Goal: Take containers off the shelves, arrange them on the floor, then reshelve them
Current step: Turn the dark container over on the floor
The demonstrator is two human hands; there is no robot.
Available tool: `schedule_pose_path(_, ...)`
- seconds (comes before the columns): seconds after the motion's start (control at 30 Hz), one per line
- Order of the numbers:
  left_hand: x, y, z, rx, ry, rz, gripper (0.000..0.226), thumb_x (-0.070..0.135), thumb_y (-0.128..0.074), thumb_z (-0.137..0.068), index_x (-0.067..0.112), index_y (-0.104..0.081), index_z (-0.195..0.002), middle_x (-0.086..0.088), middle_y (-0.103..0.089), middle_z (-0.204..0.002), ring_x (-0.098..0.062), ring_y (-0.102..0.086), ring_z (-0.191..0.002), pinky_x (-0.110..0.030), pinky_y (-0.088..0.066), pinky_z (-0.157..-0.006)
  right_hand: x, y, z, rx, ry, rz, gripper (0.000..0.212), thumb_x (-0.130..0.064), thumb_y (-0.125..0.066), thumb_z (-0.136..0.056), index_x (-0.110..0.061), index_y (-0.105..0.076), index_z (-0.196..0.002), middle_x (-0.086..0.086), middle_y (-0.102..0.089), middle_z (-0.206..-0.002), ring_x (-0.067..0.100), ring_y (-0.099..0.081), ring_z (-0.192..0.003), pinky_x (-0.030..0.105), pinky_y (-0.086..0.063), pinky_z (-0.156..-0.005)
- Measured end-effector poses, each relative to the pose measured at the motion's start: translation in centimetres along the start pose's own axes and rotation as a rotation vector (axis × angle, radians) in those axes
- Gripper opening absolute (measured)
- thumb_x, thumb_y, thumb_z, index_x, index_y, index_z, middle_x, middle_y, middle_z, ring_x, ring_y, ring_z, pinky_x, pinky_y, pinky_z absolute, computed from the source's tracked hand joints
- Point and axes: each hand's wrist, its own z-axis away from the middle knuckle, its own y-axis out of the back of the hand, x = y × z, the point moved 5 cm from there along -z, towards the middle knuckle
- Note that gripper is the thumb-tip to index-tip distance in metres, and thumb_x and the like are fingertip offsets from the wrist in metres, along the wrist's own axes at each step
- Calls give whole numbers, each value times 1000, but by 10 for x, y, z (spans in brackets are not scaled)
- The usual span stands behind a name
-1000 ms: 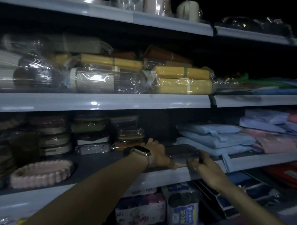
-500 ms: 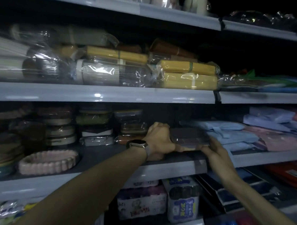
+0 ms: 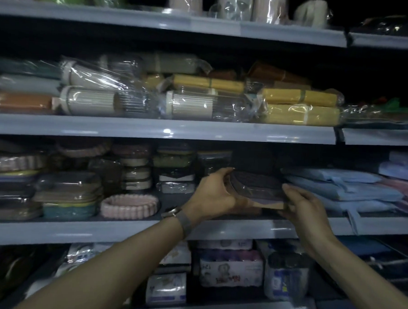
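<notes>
A dark, plastic-wrapped flat container (image 3: 257,187) with a brown card base hangs tilted just above the middle shelf (image 3: 218,232). Both hands hold it: my left hand (image 3: 214,196), with a watch on the wrist, grips its left end, and my right hand (image 3: 305,209) grips its right end. Stacks of similar wrapped containers (image 3: 174,167) stand on the same shelf to the left. A pink scalloped tray (image 3: 129,206) lies near the shelf's front edge.
Folded light-blue packets (image 3: 342,186) fill the shelf to the right of the held container. Wrapped yellow and grey rolls (image 3: 301,107) crowd the shelf above. Boxes and packs (image 3: 230,268) sit on the shelf below. The scene is dim.
The container has risen off the shelf's front edge and tilted, with both hands around it. The view has shifted left and downward, showing more of the left stacks.
</notes>
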Motion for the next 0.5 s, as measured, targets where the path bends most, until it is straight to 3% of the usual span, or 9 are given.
schedule_pose_path(0.1,-12,27,23,34,17,51,104,40,-100,-51,18,-54,-142,13,-75,-113,-3,-71,-106,-31,-56,-101,3,-28,15,-59,-9,-26,22,-28,-75,-95,-10,-75,-108,9,-78,-109,27,-72,-108,45,-57,-100)
schedule_pose_path(0.2,-20,56,49,69,28,46,69,15,-97,-66,22,-58,-123,19,-72,-103,11,-68,-89,-14,-55,-89,10,-65,29,-121,-32,-43,19,-26,-76,-94,-12,-76,-107,6,-80,-104,25,-74,-103,40,-58,-92)
schedule_pose_path(0.33,-36,100,80,169,44,42,71,9,-96,-67,16,-62,-129,13,-78,-106,-5,-74,-98,-33,-58,-97,17,-118,52,-225,-71,-87,20,-25,-76,-94,-11,-76,-108,8,-80,-103,28,-74,-102,39,-58,-91)
schedule_pose_path(0.43,-48,134,110,263,67,-4,77,28,-99,-58,26,-65,-127,14,-77,-108,-9,-75,-99,-39,-60,-95,24,-158,72,-305,-92,-144,21,-24,-75,-94,-10,-76,-110,10,-79,-107,28,-74,-105,42,-58,-97)
schedule_pose_path(0.5,-53,153,137,314,85,-25,73,28,-99,-60,27,-65,-126,8,-78,-112,-16,-74,-106,-42,-60,-96,32,-185,88,-368,-106,-169,22,-26,-77,-93,-12,-77,-110,8,-79,-107,28,-74,-106,47,-55,-103)
